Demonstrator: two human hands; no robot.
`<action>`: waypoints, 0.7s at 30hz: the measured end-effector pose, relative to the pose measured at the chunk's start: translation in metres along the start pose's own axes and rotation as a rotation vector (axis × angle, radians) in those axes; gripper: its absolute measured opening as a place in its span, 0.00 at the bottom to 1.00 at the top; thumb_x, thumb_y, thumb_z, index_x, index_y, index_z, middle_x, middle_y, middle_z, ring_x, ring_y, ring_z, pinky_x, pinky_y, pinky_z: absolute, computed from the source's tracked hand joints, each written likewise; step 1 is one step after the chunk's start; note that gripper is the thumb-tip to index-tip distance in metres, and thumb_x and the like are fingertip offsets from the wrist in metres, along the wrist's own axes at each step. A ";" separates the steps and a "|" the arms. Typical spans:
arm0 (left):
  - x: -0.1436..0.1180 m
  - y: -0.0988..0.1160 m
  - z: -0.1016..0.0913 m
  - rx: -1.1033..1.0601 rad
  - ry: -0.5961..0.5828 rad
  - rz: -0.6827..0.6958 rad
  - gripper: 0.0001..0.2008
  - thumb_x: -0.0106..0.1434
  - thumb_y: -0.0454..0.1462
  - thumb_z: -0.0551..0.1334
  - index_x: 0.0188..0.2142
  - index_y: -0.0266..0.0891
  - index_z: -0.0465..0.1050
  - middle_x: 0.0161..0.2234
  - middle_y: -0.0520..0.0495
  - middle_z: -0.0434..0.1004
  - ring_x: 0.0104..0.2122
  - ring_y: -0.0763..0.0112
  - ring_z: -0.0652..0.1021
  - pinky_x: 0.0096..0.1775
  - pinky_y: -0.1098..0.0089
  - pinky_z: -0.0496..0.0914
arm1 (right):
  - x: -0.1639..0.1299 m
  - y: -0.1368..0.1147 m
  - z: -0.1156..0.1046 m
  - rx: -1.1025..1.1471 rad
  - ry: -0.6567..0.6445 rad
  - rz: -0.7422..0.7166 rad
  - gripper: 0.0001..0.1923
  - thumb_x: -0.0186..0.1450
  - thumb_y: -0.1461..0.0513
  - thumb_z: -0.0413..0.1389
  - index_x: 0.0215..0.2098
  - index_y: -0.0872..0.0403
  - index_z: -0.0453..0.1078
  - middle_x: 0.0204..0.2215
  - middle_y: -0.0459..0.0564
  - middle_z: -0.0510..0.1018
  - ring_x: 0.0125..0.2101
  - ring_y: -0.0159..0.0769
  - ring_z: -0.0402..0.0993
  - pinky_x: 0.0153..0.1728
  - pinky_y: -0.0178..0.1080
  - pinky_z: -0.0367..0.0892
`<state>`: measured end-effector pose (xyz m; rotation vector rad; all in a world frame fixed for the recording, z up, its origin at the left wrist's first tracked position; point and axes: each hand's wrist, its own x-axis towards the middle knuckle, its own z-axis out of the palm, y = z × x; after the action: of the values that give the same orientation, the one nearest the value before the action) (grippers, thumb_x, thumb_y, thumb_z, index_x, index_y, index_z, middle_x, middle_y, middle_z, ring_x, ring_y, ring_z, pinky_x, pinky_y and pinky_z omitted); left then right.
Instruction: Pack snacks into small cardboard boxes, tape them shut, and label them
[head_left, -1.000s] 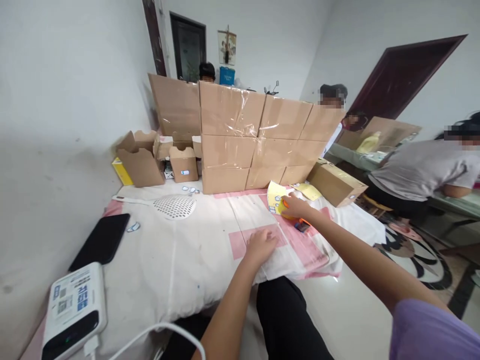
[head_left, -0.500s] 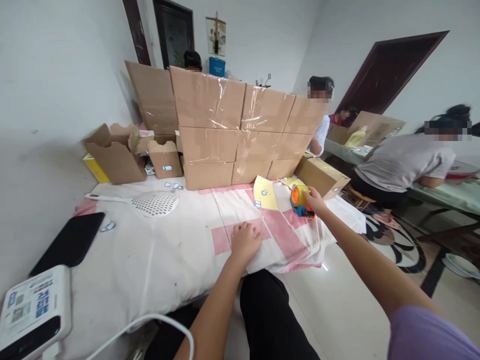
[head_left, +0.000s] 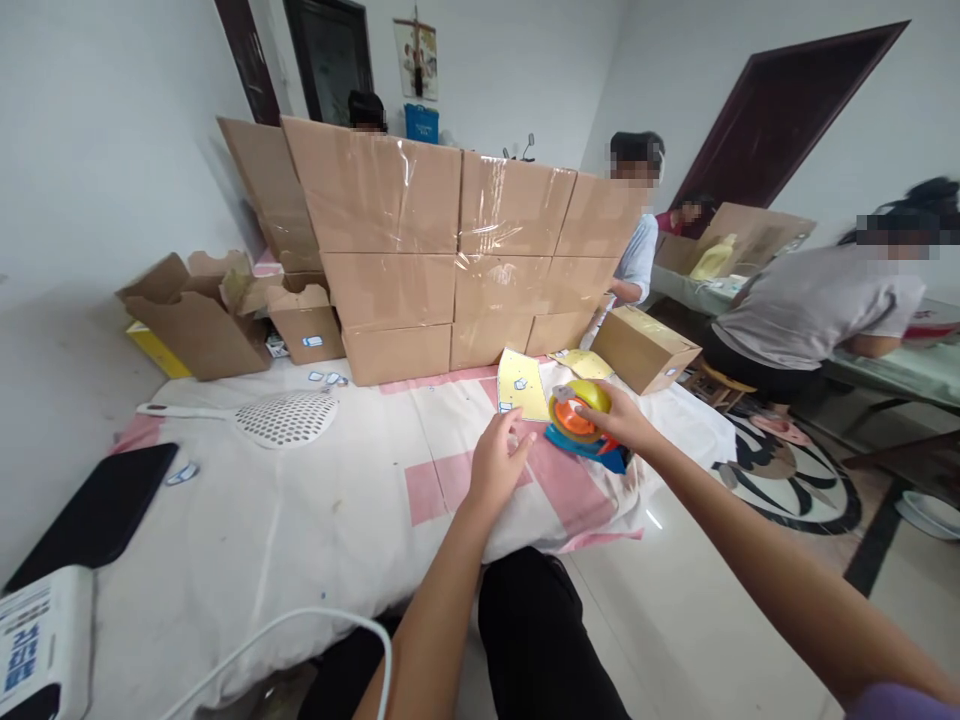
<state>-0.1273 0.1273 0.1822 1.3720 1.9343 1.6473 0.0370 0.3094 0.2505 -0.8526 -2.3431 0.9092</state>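
Note:
My right hand [head_left: 613, 412] grips a tape dispenser with a blue base, an orange hub and a yellow roll of tape [head_left: 576, 412]. The dispenser is just above or on the cloth at the right of the table; I cannot tell whether it touches. Left of it, my left hand [head_left: 501, 462] is raised with fingers apart and nothing in it. Just beyond its fingertips is a yellow printed sheet [head_left: 523, 385]. A second yellow sheet [head_left: 583, 362] lies behind the dispenser, beside a closed cardboard box [head_left: 645, 348].
A taped cardboard partition [head_left: 457, 250] stands along the back. To the left are open boxes [head_left: 195, 320], a white slotted skimmer [head_left: 289, 418], a black phone [head_left: 97, 510], a white device [head_left: 45, 640] with a cable, and small cut-outs [head_left: 328, 379]. Other people sit beyond.
My right hand has brought the tape dispenser left and nearer, turning its side towards me. My left hand has lifted from the cloth and opened towards it. The view has shifted slightly.

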 end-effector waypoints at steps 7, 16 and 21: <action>0.020 0.004 0.007 -0.238 0.048 0.178 0.14 0.66 0.38 0.62 0.51 0.45 0.76 0.50 0.45 0.79 0.47 0.65 0.78 0.49 0.65 0.72 | -0.021 -0.046 0.017 0.008 -0.262 -0.070 0.24 0.61 0.54 0.63 0.54 0.51 0.68 0.46 0.52 0.81 0.47 0.47 0.78 0.47 0.45 0.74; 0.018 0.007 0.006 -0.226 0.220 0.096 0.06 0.66 0.39 0.62 0.37 0.43 0.79 0.36 0.48 0.80 0.35 0.70 0.77 0.36 0.70 0.70 | -0.006 -0.008 0.002 -0.069 0.001 0.069 0.27 0.59 0.51 0.63 0.53 0.52 0.68 0.45 0.53 0.81 0.44 0.48 0.78 0.45 0.46 0.73; 0.022 0.005 0.007 -0.122 0.279 0.027 0.07 0.65 0.41 0.64 0.38 0.44 0.80 0.38 0.48 0.82 0.36 0.68 0.77 0.38 0.69 0.70 | 0.031 0.050 -0.020 -0.083 0.240 0.261 0.29 0.58 0.50 0.64 0.53 0.54 0.66 0.45 0.55 0.80 0.43 0.46 0.77 0.39 0.42 0.74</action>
<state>-0.1314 0.1478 0.1921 1.1799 1.9248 2.0256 0.0471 0.3683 0.2344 -1.2507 -2.1062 0.7650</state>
